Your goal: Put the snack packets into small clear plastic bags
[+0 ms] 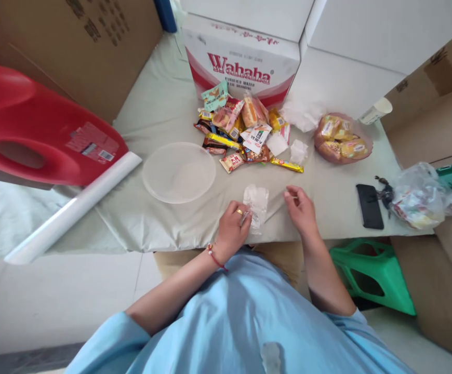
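My left hand (234, 224) is closed on a small clear plastic wrapper (256, 203) at the near edge of the cloth-covered table (159, 109). My right hand (300, 208) hovers just right of the wrapper, its fingers curled together in a pinch; what they hold, if anything, is too small to make out. A translucent round plate (179, 172) lies to the left of my hands. Behind them is a pile of wrapped snacks (245, 132).
A Wahaha carton (241, 62) and white boxes stand at the back. A bag of buns (342, 139), a paper cup (376, 110), a black phone (369, 206), keys and a plastic bag (419, 196) lie to the right. Left: a red stool (35, 130), a white roll (74, 208). Below right: a green stool (374, 272).
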The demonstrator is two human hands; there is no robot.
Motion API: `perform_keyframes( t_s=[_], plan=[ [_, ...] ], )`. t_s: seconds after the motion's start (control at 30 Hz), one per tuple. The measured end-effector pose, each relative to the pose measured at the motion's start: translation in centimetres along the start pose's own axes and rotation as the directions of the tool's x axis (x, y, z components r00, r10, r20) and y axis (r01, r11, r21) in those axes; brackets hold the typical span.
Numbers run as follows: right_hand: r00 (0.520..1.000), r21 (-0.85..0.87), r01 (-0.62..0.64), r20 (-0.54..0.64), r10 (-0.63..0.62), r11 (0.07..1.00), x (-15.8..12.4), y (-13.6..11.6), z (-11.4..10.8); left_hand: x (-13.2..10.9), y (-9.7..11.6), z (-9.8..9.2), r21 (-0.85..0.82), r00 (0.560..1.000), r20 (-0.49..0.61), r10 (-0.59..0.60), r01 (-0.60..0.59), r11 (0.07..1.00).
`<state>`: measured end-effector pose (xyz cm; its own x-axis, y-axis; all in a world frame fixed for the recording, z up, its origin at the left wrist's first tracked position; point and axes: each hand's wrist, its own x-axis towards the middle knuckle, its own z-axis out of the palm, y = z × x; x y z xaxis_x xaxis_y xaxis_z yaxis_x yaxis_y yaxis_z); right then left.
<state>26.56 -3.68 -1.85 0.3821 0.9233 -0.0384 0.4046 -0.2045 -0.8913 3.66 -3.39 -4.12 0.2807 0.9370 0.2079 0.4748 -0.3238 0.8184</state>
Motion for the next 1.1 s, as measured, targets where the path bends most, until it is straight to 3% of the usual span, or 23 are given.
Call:
perform_keyframes(
  t_s=[0.1,0.2,0.27,0.33,0.4,0.47,0.57,0.67,0.73,0.83,0.9,0.97,1.03,1.1],
  plan=[
    [0.978,0.178,-0.164,0.154,0.137,0.970,-2.8,0.8,2.4,-0.2,0.3,-0.2,-0.154,0.999,-0.017,-0.032,0.029,0.988],
    [0.962,0.308,-0.233,0.208,0.174,0.922,-2.7,0.7,3.5,0.3,0.1,-0.5,-0.329,0.981,-0.099,-0.167,0.126,0.936],
    [0.965,0.349,-0.239,0.186,0.183,0.906,-1.9,0.6,3.2,1.0,-0.3,-0.6,-0.528,0.921,-0.133,-0.367,0.247,0.812],
    [0.968,0.325,-0.224,0.182,0.172,0.919,-1.4,0.5,2.5,1.5,-0.8,-0.8,-0.741,0.833,-0.063,-0.550,0.330,0.585],
    [0.982,0.220,-0.156,0.143,0.127,0.963,-1.5,0.4,1.8,1.8,-1.2,-0.9,-0.855,0.782,0.031,-0.623,0.344,0.389],
    [0.999,0.090,-0.034,0.029,0.032,0.995,-2.1,0.0,1.3,1.7,-1.2,-1.1,-0.887,0.776,0.065,-0.628,0.334,0.320],
    [0.983,-0.037,0.181,-0.033,-0.182,0.983,-3.4,-1.1,1.6,1.6,-0.8,-1.1,-0.888,0.793,0.077,-0.605,0.331,0.320],
    [0.931,-0.113,0.359,0.116,-0.346,0.927,-3.8,-2.1,3.2,1.5,-0.5,-1.1,-0.878,0.795,0.080,-0.601,0.342,0.335],
    [0.918,-0.126,0.382,0.165,-0.361,0.915,-3.3,-2.3,4.3,1.5,-0.6,-1.3,-0.868,0.781,0.067,-0.621,0.353,0.350],
    [0.968,-0.049,0.248,0.040,-0.247,0.967,-2.3,-1.8,4.6,1.4,-1.2,-1.8,-0.852,0.761,0.040,-0.647,0.365,0.375],
    [0.993,0.091,0.091,-0.087,-0.083,0.992,-1.9,-1.3,3.7,1.3,-1.6,-2.1,-0.853,0.750,0.040,-0.660,0.370,0.369],
    [0.983,0.252,-0.054,-0.155,0.095,0.966,-2.2,-0.6,2.4,1.2,-1.9,-2.1,-0.862,0.738,0.045,-0.673,0.370,0.348],
    [0.966,0.334,-0.172,-0.127,0.225,0.927,-3.3,0.1,0.9,1.2,-2.0,-2.0,-0.874,0.731,0.047,-0.680,0.360,0.327],
    [0.955,0.308,-0.271,-0.031,0.294,0.912,-4.9,1.0,-0.6,1.2,-1.9,-1.8,-0.885,0.736,0.059,-0.674,0.351,0.306]
  ],
)
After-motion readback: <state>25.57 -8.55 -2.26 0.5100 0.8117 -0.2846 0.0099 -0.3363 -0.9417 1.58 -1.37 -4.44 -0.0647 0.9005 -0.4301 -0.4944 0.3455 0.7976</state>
